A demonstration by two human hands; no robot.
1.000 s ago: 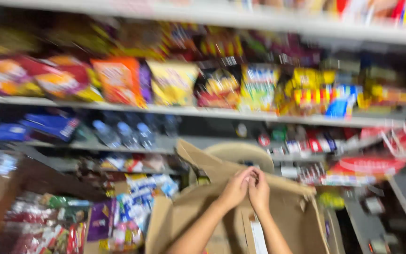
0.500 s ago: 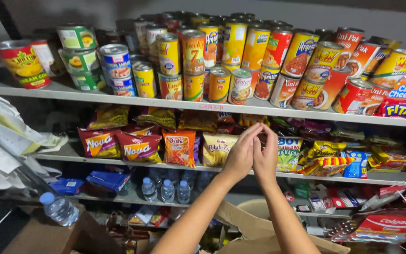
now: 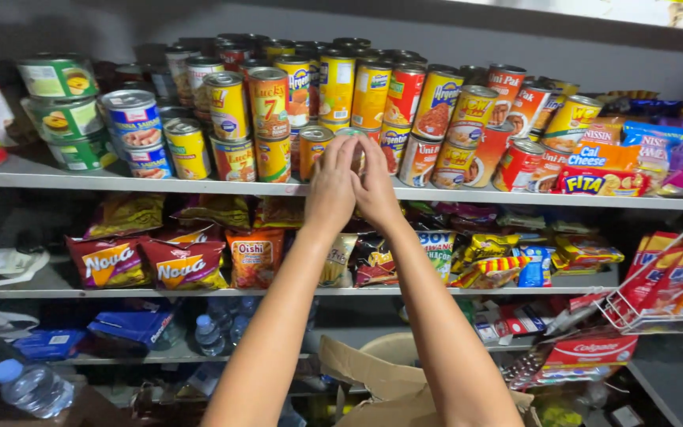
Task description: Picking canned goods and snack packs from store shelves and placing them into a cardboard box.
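both hands, left hand (image 3: 330, 190) and right hand (image 3: 376, 187), clasp a can (image 3: 351, 150) at the top shelf (image 3: 120, 183) edge among other cans (image 3: 405, 99). it likely feels rigid, heavy, smooth; gripping its sides suits best.

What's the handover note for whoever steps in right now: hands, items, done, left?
Left hand and right hand: raised together at the front edge of the top shelf, cupped around a can that shows only between the fingers.
Items: the can stands at the shelf edge, in the front row of stacked cans. An open cardboard box sits below, between the arms.
Done: the can is on or just above the shelf; which, cannot tell.
Left: hands not yet off the can.
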